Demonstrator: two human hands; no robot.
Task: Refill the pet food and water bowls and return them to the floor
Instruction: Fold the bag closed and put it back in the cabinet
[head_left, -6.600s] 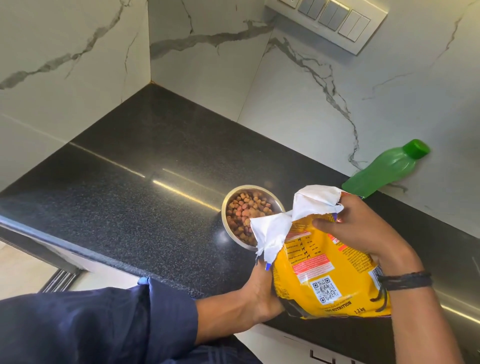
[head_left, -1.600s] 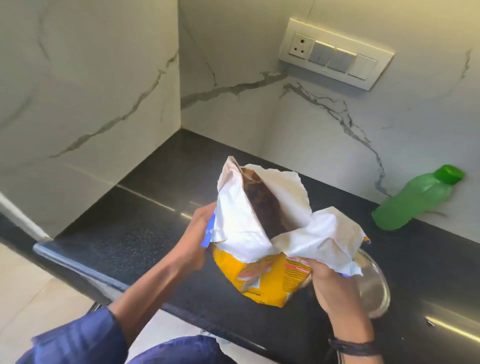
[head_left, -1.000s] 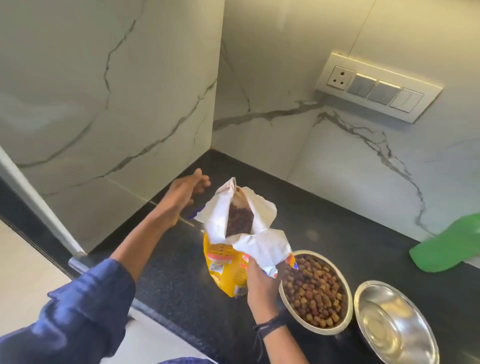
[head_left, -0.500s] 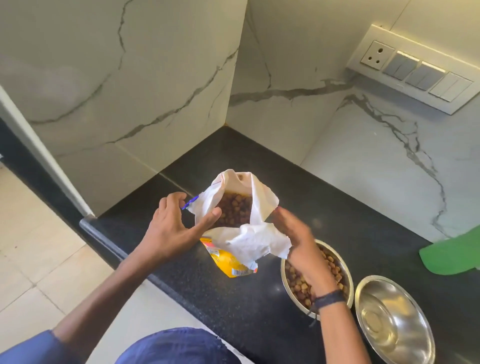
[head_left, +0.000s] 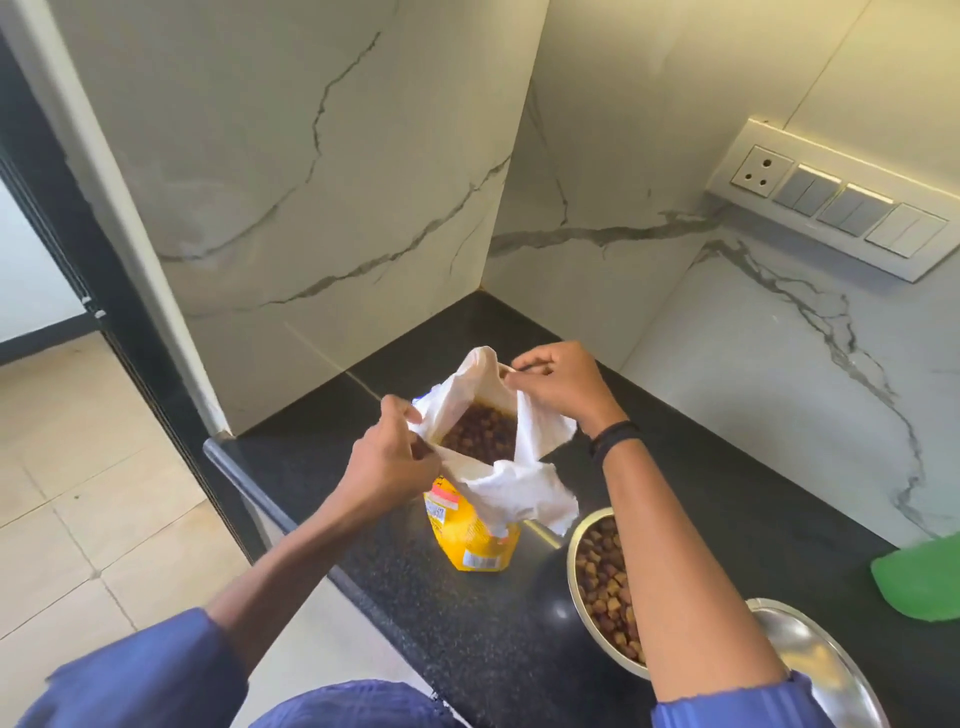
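Observation:
A yellow pet food bag (head_left: 470, 540) stands upright on the black counter (head_left: 457, 618), its white-lined mouth open with brown kibble showing inside. My left hand (head_left: 387, 460) pinches the left edge of the mouth, and my right hand (head_left: 558, 384) pinches the far right edge. To the right of the bag sits a steel bowl (head_left: 576, 582) filled with kibble, partly hidden by my right forearm. Beside it, at the bottom right, stands an empty steel bowl (head_left: 826, 660). A green water bottle (head_left: 919, 582) lies at the right edge, mostly cut off.
Marble walls enclose the counter's left and back sides, forming a corner. A switch and socket panel (head_left: 831, 202) is mounted on the back wall. The counter's rounded front edge (head_left: 234, 467) drops to a tiled floor (head_left: 78, 493) on the left, near a dark door frame.
My right hand has left the bag's near flap and taken its far right edge; my left hand has shifted to the left edge. The bag stays standing beside the filled bowl.

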